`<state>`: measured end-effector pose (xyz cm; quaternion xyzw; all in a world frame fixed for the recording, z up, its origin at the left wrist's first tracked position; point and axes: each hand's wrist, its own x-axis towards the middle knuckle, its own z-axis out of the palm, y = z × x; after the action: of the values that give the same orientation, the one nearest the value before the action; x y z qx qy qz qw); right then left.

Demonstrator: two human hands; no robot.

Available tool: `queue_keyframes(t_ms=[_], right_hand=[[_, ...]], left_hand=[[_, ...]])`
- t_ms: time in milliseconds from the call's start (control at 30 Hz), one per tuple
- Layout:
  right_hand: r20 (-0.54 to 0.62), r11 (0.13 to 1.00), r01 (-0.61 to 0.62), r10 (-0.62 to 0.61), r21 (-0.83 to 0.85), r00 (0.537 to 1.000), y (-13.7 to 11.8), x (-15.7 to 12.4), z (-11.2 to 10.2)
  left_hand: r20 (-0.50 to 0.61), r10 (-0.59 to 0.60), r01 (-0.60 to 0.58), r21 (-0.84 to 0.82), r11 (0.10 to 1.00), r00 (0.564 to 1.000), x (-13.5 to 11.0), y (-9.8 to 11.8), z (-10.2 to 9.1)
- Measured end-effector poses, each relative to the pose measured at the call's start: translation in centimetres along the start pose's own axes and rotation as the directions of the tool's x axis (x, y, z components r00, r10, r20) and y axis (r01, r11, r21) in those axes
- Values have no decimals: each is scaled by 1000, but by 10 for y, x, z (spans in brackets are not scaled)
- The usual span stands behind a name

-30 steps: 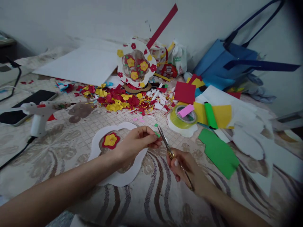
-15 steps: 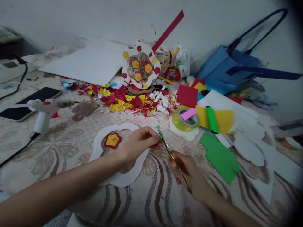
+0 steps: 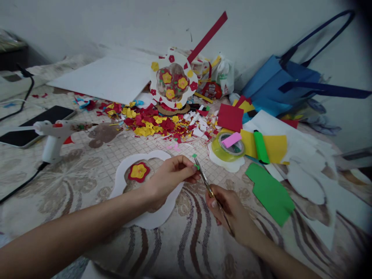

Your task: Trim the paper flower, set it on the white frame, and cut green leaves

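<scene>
Pinched in the fingertips of my left hand (image 3: 174, 174) is a small green paper piece (image 3: 197, 166). My right hand (image 3: 229, 209) grips scissors (image 3: 207, 184), whose blades reach up to that piece and look nearly closed. Another tiny green scrap (image 3: 194, 155) lies just beyond the blade tips. Beneath my left forearm rests a white scalloped frame (image 3: 162, 219), partly covered by the arm. A red and yellow paper flower (image 3: 138, 171) sits inside its opening at the upper left. A larger green sheet (image 3: 271, 195) lies to the right of my right hand.
A glue gun (image 3: 54, 137) and a phone (image 3: 37, 124) are at left. Paper scraps (image 3: 157, 124) pile up before a decorated flower stand (image 3: 174, 100). A tape roll (image 3: 222, 149), a green marker (image 3: 260, 147), white paper (image 3: 316, 232) and a blue bag (image 3: 270, 83) occupy the right.
Almost nothing differs. Both hands, the green piece and the scissors hold nearly the same position, and the view has shifted very slightly.
</scene>
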<state>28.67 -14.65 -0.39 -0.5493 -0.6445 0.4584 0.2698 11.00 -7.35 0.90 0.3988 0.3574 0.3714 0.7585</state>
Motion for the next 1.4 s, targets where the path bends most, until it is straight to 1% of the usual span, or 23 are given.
queue_keyframes(t_ms=[233,700,867,1100,1267,1400], right_hand=[[-3,1000,-8,8,14,1000,0,1,0],[3,999,-32,32,18,999,-1,0,0],[17,998,-54,53,20,998,-6,1,-3],[29,997,-76,76,28,997,-6,-1,-4],[29,996,-84,84,6,996,-10,-1,-5],[57,993,-107,104,47,993,-5,-3,-6]], left_hand=[[11,0,0,-2,1000,1000,1,-1,-1],[-3,-1,1,1,1000,1000,1,0,-1],[24,2,-3,31,1000,1000,3,1,-3],[75,-20,16,44,999,997,5,5,-6],[109,-39,33,60,998,993,8,8,-9],[150,-58,47,75,996,987,9,12,-12]])
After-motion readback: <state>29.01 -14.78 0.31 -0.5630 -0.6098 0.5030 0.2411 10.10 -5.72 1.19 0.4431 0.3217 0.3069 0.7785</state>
